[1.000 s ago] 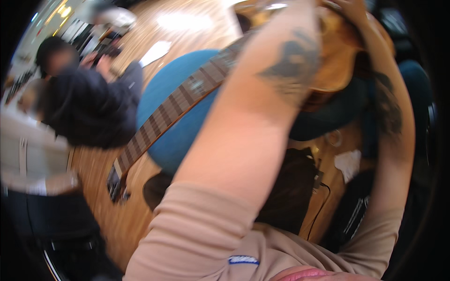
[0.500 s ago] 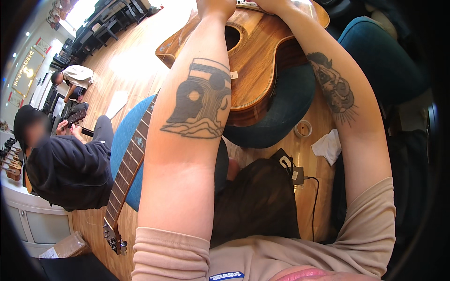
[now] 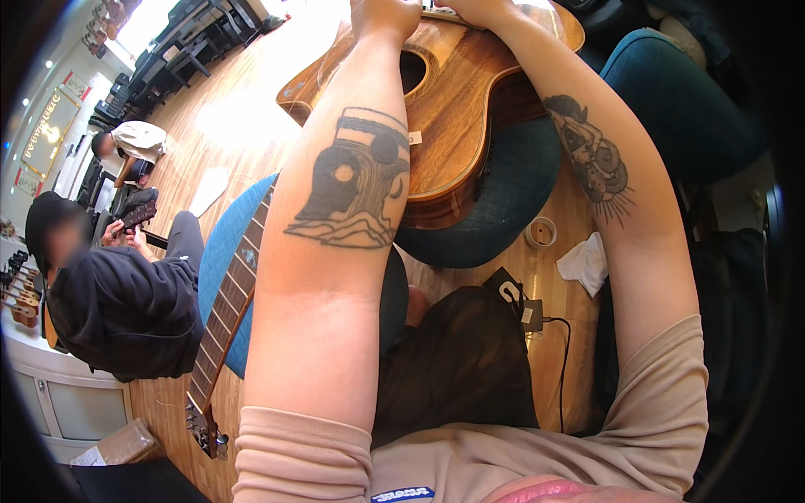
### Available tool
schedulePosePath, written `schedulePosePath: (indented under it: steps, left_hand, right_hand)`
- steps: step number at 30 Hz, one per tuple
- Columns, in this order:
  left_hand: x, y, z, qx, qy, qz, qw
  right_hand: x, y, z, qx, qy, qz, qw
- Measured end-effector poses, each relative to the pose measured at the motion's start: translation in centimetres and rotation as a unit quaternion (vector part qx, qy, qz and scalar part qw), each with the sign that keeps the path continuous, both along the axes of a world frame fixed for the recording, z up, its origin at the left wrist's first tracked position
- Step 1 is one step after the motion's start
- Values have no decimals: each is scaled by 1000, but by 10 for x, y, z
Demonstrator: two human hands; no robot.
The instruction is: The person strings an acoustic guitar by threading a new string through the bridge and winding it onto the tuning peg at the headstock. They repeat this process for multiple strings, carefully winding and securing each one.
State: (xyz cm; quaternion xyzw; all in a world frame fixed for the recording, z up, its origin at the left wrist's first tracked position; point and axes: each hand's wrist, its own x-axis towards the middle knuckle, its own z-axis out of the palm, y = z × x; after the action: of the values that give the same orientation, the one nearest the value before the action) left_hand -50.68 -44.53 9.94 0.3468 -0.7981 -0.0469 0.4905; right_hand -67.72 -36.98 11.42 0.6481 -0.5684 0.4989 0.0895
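Observation:
An acoustic guitar has a glossy brown wooden body (image 3: 457, 92), lying face up across a dark blue round stool (image 3: 520, 184). Its neck (image 3: 231, 293) slants toward the lower left over a lighter blue seat (image 3: 222, 226), partly behind my left forearm. I see no strings over the frets. At the top edge, my left hand (image 3: 386, 15) is at the guitar top beyond the sound hole (image 3: 413, 71). My right hand (image 3: 480, 10) is beside the pale-edged bridge (image 3: 444, 12). The frame cuts off both hands, so their fingers and anything in them are mostly hidden.
A person in dark clothes (image 3: 126, 285) sits at left with a guitar; another in a white top (image 3: 138, 142) bends farther back. On the floor are a cup (image 3: 541, 232), a white cloth (image 3: 584, 264), and a small box with a cord (image 3: 528, 314). A cardboard package (image 3: 126, 440) lies lower left.
Both my forearms have shifted very slightly left, and my right hand sits a little lower in the frame. The guitar stays almost where it was.

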Motion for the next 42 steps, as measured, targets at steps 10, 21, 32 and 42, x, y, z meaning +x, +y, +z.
schedulePosePath:
  steps: [10, 21, 32, 42]
  left_hand:
    - [-2, -7, -5, -28, 7, -3, 1000]
    - [-7, -1, -3, -37, -2, -8, 999]
    - [-2, 5, -1, -27, 4, -25, 999]
    - [-3, 5, 3, 32, 3, -58, 998]
  right_hand:
    - [-1, -4, -3, -7, 4, 10, 1000]
    - [-7, 1, 0, -11, 11, 8, 1000]
    - [0, 1, 0, -14, 25, 18, 999]
    - [-4, -4, 0, -25, 41, 7, 999]
